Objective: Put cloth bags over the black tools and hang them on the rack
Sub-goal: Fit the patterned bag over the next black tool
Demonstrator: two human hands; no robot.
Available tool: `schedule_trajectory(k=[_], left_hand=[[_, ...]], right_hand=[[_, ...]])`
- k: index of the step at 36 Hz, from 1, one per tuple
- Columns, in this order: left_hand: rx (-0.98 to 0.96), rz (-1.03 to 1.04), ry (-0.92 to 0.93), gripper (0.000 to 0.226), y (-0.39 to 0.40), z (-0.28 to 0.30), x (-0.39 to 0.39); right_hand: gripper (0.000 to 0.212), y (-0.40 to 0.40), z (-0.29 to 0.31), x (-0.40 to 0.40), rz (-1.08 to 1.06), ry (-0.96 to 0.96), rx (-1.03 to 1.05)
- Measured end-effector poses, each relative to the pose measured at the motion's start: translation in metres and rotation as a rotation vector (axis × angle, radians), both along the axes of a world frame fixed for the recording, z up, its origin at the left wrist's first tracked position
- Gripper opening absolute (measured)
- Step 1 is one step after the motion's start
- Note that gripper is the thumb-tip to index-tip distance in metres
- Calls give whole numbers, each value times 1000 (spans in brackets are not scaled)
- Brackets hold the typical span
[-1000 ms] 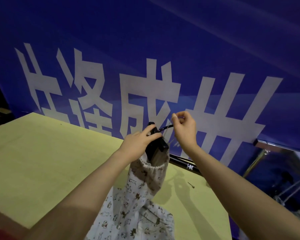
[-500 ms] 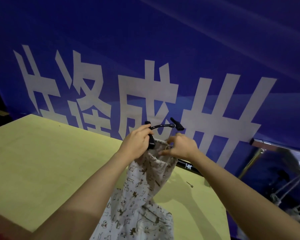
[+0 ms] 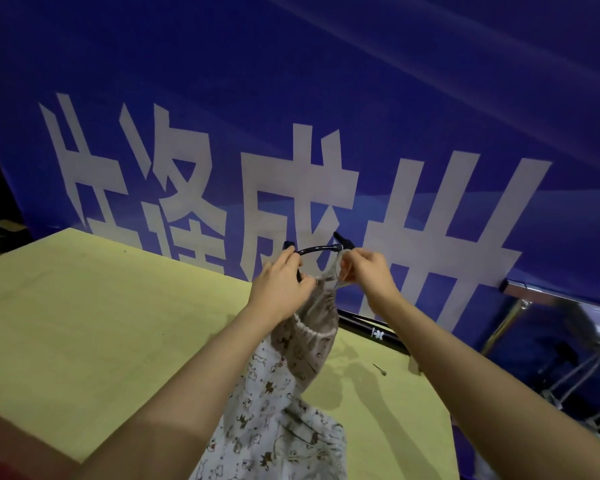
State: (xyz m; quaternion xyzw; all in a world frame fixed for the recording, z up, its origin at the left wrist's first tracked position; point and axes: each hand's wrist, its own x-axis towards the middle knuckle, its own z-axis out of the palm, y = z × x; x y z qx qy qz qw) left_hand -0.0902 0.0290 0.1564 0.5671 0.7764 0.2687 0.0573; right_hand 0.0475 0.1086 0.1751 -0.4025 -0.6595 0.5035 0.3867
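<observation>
A white cloth bag (image 3: 274, 407) printed with small brown animals hangs in front of me, its brown gathered top (image 3: 314, 327) bunched up. The black tool (image 3: 317, 249) sticks out of the bag's mouth as a curved bar with black end caps. My left hand (image 3: 281, 285) grips the tool's left end together with the bag's rim. My right hand (image 3: 369, 271) pinches the bag's thin drawstring just below the tool's right end. The rest of the tool is hidden inside the bag.
A yellow-green table (image 3: 84, 323) lies below my arms. A black rod (image 3: 371, 329) lies along its far edge and a small pin (image 3: 379, 368) beside it. A blue banner (image 3: 326, 133) with white characters stands behind. A metal rack (image 3: 551, 306) stands at the right.
My right hand let go of the tool's right end, dropped to the bag's rim, then rose with the drawstring pinched. The bag's mouth has gathered tighter under the tool.
</observation>
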Motion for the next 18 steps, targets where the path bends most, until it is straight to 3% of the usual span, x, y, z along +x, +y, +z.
schedule_trajectory(k=[5,12,15,18], left_hand=[[77,5,101,40,1,5,6],[139,0,187,36,-2,16,7],[160,5,170,38,-1,26,12],[172,2,34,43,2,39,23]], right_hand=[[27,-3,16,-18,0,88,55],[25,-8,43,-32,-17,91,353],[27,-9,58,-27,-35,143,396],[29,-9,72,-17,-25,186,410]])
